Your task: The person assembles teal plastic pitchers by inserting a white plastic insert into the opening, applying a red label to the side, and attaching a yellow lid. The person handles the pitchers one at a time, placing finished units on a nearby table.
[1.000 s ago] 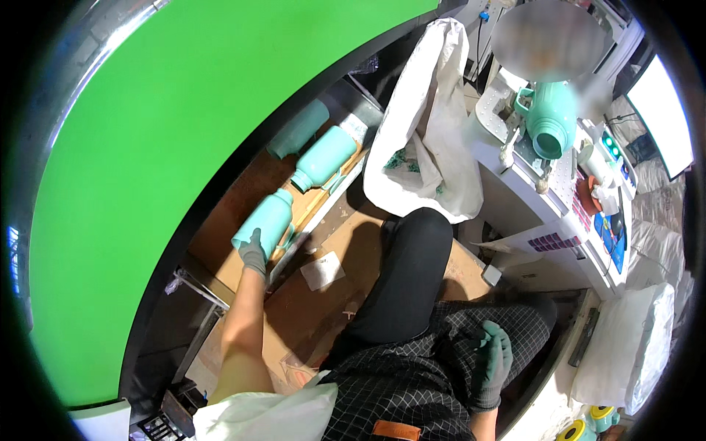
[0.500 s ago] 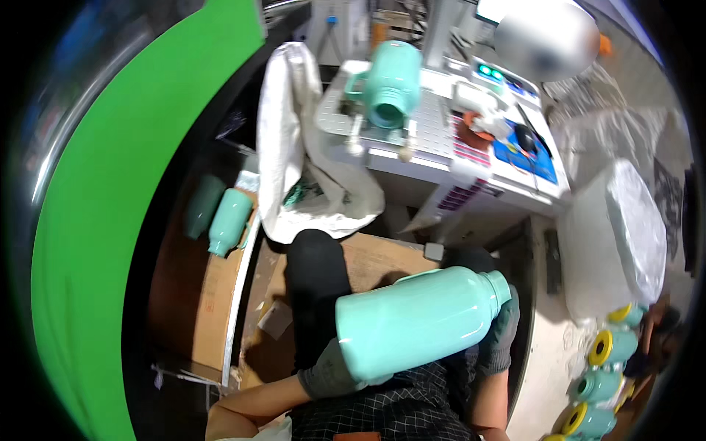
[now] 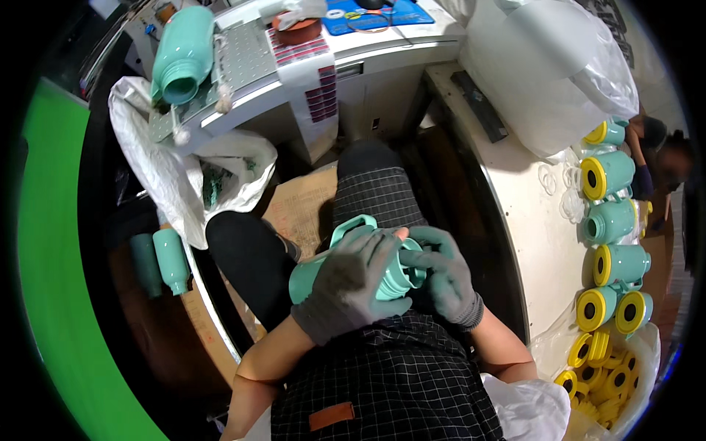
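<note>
A mint green bottle-shaped jug point(image 3: 305, 278) lies on its side above my lap, its side handle point(image 3: 353, 226) facing up and away. My left hand point(image 3: 349, 283), in a grey glove, is wrapped over the body near the neck. At the mouth end, on the right, a mint green ring-shaped part point(image 3: 418, 275) shows. My right hand point(image 3: 446, 278), also gloved, has its fingers bent around this part at the mouth. Whether the ring is seated on the neck or apart from it is partly hidden by the fingers.
Another mint green jug point(image 3: 184, 55) lies on the bench at the far left, above a white sack point(image 3: 158, 165). Two more jugs point(image 3: 171, 261) lie at left. Yellow-lidded jugs point(image 3: 614, 176) line the right table, by a bag of yellow lids point(image 3: 607, 378). A co-worker's arm point(image 3: 640, 158) shows there.
My view has swung to the right. The jug has been turned and drawn closer to me; my left hand moved from its base to near the neck, and the ring-shaped part now shows.
</note>
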The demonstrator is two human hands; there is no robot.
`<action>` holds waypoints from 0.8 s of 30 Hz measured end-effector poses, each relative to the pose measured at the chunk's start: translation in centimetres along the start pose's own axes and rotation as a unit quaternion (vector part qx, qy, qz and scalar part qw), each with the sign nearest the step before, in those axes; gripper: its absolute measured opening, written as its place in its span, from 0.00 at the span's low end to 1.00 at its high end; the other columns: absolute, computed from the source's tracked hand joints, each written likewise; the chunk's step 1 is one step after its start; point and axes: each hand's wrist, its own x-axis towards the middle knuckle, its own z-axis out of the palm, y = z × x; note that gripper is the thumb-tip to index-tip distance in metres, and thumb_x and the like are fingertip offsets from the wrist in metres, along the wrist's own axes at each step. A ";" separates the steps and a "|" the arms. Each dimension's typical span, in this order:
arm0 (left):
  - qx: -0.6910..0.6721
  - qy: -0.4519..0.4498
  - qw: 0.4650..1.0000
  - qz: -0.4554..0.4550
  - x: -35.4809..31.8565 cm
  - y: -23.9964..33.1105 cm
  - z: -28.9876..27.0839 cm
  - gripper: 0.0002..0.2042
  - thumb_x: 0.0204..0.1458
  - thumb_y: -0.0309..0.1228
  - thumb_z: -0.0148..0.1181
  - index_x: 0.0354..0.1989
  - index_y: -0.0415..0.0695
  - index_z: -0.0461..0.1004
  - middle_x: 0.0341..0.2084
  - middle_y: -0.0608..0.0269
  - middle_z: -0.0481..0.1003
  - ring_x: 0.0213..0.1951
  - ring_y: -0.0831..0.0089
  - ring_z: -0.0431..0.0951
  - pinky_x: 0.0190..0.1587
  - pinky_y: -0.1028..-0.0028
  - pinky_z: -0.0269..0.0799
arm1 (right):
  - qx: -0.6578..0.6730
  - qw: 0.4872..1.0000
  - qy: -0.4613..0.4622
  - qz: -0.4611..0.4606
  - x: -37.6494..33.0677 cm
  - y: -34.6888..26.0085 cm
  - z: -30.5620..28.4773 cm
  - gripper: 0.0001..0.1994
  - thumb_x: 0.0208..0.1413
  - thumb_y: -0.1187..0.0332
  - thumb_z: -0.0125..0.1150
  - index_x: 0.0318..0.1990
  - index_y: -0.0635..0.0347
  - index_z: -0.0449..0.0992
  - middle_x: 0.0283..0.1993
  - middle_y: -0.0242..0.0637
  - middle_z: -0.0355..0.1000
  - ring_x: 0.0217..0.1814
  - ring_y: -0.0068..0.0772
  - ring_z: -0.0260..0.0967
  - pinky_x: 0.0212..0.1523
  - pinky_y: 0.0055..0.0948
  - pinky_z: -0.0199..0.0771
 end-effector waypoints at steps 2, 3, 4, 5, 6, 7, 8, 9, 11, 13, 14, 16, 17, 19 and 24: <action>-0.084 -0.062 0.992 -0.075 1.5 -0.8 -0.1 0.47 0.35 0.48 0.82 0.64 0.36 0.70 0.45 0.56 0.80 0.57 0.56 0.77 0.61 0.56 0.73 | -0.113 0.993 0.023 0.008 -0.5 -0.9 -0.9 0.12 0.59 0.69 0.60 0.45 0.65 0.84 0.58 0.50 0.75 0.50 0.49 0.78 0.54 0.41 0.79; -0.041 -0.084 0.994 -0.054 2.3 -0.8 -0.1 0.47 0.35 0.49 0.81 0.64 0.37 0.70 0.42 0.59 0.80 0.54 0.57 0.77 0.58 0.56 0.74 | -0.154 0.988 -0.003 -0.025 -0.5 -0.7 -1.2 0.11 0.57 0.71 0.62 0.44 0.64 0.84 0.55 0.47 0.77 0.48 0.45 0.79 0.50 0.39 0.80; 0.000 -0.109 0.993 -0.039 3.0 -0.2 -0.4 0.47 0.35 0.50 0.80 0.64 0.38 0.70 0.40 0.61 0.80 0.51 0.58 0.78 0.54 0.56 0.74 | -0.118 0.992 -0.031 -0.032 0.2 -1.3 -0.7 0.11 0.54 0.71 0.67 0.45 0.63 0.83 0.45 0.40 0.79 0.41 0.41 0.80 0.42 0.35 0.81; 0.047 -0.129 0.990 -0.029 3.2 0.3 -0.7 0.47 0.35 0.50 0.79 0.65 0.39 0.70 0.37 0.64 0.80 0.48 0.60 0.78 0.51 0.57 0.75 | -0.142 0.989 -0.039 -0.028 0.4 -1.9 -0.2 0.11 0.55 0.69 0.69 0.44 0.61 0.83 0.39 0.40 0.78 0.37 0.42 0.79 0.37 0.35 0.80; 0.123 -0.082 0.988 0.045 2.6 0.0 0.3 0.49 0.34 0.56 0.77 0.67 0.44 0.69 0.36 0.64 0.79 0.43 0.63 0.77 0.46 0.59 0.73 | -0.172 0.979 -0.105 -0.030 0.7 -2.5 -0.8 0.09 0.56 0.69 0.68 0.43 0.60 0.82 0.38 0.40 0.78 0.36 0.43 0.79 0.36 0.36 0.80; 0.138 -0.119 0.983 0.033 2.8 0.2 0.3 0.50 0.34 0.57 0.77 0.68 0.45 0.68 0.36 0.64 0.79 0.43 0.63 0.77 0.46 0.59 0.73 | -0.200 0.963 -0.173 -0.043 1.4 -3.0 -1.6 0.08 0.56 0.69 0.68 0.41 0.59 0.81 0.37 0.40 0.77 0.34 0.44 0.79 0.35 0.37 0.80; 0.151 -0.156 0.976 0.017 3.1 0.4 0.3 0.50 0.34 0.58 0.77 0.68 0.47 0.67 0.36 0.63 0.79 0.43 0.64 0.77 0.47 0.59 0.72 | -0.224 0.954 -0.199 -0.006 2.1 -3.9 -1.8 0.07 0.57 0.68 0.67 0.40 0.59 0.81 0.36 0.41 0.78 0.33 0.45 0.79 0.34 0.38 0.80; 0.162 -0.193 0.968 0.000 3.3 0.5 0.2 0.51 0.34 0.59 0.76 0.69 0.48 0.66 0.37 0.63 0.79 0.43 0.64 0.76 0.47 0.60 0.71 | -0.249 0.941 -0.227 0.029 2.6 -4.8 -1.9 0.06 0.57 0.68 0.66 0.38 0.59 0.81 0.34 0.42 0.78 0.32 0.46 0.79 0.34 0.39 0.80; 0.140 -0.225 0.964 0.001 3.3 0.7 0.6 0.51 0.38 0.60 0.75 0.70 0.44 0.64 0.42 0.58 0.79 0.50 0.63 0.77 0.58 0.57 0.69 | -0.276 0.910 -0.299 0.085 2.8 -4.8 -1.9 0.06 0.57 0.67 0.65 0.36 0.60 0.80 0.32 0.44 0.78 0.31 0.48 0.79 0.33 0.40 0.80; 0.160 -0.201 0.965 0.055 2.2 0.5 2.0 0.50 0.41 0.59 0.74 0.70 0.42 0.64 0.45 0.56 0.79 0.53 0.62 0.78 0.63 0.57 0.67 | -0.284 0.866 -0.391 0.130 3.0 -4.0 -2.3 0.08 0.57 0.65 0.65 0.35 0.61 0.80 0.28 0.46 0.77 0.29 0.49 0.79 0.33 0.42 0.80; 0.159 -0.220 0.961 0.048 2.0 0.5 2.1 0.50 0.43 0.58 0.74 0.70 0.38 0.62 0.48 0.54 0.78 0.57 0.60 0.77 0.67 0.58 0.65 | -0.261 0.867 -0.404 0.135 3.2 -3.7 -2.4 0.10 0.56 0.63 0.66 0.33 0.62 0.80 0.25 0.47 0.76 0.29 0.51 0.78 0.33 0.44 0.79; 0.127 -0.223 0.967 0.009 1.7 0.6 2.0 0.50 0.43 0.57 0.74 0.70 0.38 0.62 0.48 0.54 0.79 0.57 0.60 0.78 0.67 0.59 0.65 | -0.221 0.890 -0.381 0.120 3.5 -3.0 -2.3 0.10 0.54 0.64 0.67 0.31 0.62 0.78 0.26 0.48 0.75 0.29 0.52 0.77 0.31 0.44 0.77; 0.109 -0.224 0.968 -0.009 1.5 0.6 1.8 0.50 0.43 0.57 0.74 0.70 0.38 0.62 0.49 0.54 0.79 0.57 0.60 0.78 0.66 0.59 0.65 | -0.201 0.900 -0.369 0.114 3.6 -2.9 -2.1 0.10 0.52 0.64 0.68 0.29 0.62 0.78 0.26 0.48 0.75 0.29 0.53 0.76 0.31 0.44 0.76; 0.088 -0.209 0.974 -0.017 0.7 0.3 0.7 0.48 0.42 0.55 0.76 0.68 0.38 0.65 0.48 0.52 0.79 0.55 0.59 0.80 0.63 0.59 0.69 | -0.191 0.918 -0.331 0.102 3.4 -3.3 -1.1 0.10 0.52 0.65 0.68 0.30 0.62 0.78 0.26 0.47 0.75 0.27 0.53 0.75 0.30 0.44 0.76; 0.004 0.003 1.000 -0.016 -2.0 -0.6 -4.3 0.41 0.34 0.50 0.81 0.57 0.39 0.76 0.46 0.50 0.81 0.48 0.53 0.84 0.52 0.57 0.80 | -0.185 0.952 -0.177 -0.170 3.0 -4.7 1.3 0.16 0.48 0.61 0.79 0.45 0.52 0.86 0.31 0.31 0.79 0.25 0.26 0.75 0.24 0.27 0.70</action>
